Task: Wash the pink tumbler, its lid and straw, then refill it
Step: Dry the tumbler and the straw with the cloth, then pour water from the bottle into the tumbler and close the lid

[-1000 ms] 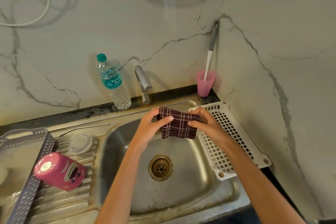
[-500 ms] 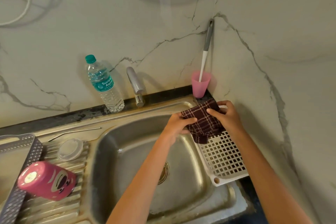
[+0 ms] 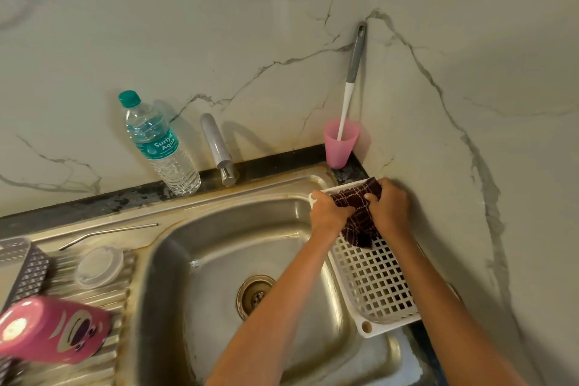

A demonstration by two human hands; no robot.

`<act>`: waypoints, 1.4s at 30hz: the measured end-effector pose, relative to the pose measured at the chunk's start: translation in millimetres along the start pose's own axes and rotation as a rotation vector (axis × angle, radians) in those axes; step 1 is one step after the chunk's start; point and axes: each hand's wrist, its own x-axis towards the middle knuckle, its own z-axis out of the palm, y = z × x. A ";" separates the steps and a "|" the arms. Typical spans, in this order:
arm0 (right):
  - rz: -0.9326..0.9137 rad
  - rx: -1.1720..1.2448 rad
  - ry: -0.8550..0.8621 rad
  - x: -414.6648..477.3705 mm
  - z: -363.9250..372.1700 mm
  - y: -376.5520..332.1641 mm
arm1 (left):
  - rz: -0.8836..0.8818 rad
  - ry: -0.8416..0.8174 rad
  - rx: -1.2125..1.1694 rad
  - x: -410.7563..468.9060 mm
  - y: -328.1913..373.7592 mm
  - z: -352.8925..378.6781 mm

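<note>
The pink tumbler [image 3: 53,330] lies on its side on the ribbed drainboard at the lower left. Its clear lid [image 3: 99,266] rests flat just behind it, and the bent metal straw [image 3: 106,232] lies on the sink's rear ledge. A water bottle [image 3: 161,147] with a teal cap stands against the wall. My left hand [image 3: 329,213] and my right hand [image 3: 390,208] both grip a dark checked cloth [image 3: 358,219] over the far end of the white slotted tray [image 3: 376,288].
The steel sink [image 3: 219,260] with its drain lies in the middle, the tap [image 3: 219,150] behind it. A pink cup [image 3: 340,144] holding a long-handled brush stands in the corner. A grey perforated basket [image 3: 26,266] sits at the far left.
Both hands carried the cloth from above the sink basin rightward and back, down onto the far end of the white tray.
</note>
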 end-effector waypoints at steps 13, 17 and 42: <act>-0.208 -0.372 -0.015 -25.7 16.4 7.2 | 0.370 0.045 0.628 2.3 -19.3 9.0; -0.200 -0.331 -0.032 -25.1 10.5 3.9 | 0.524 0.100 0.632 -7.8 -16.1 -3.8; -0.586 0.309 -0.330 -88.8 94.4 -303.9 | 0.191 0.627 -0.158 22.5 -129.2 -293.8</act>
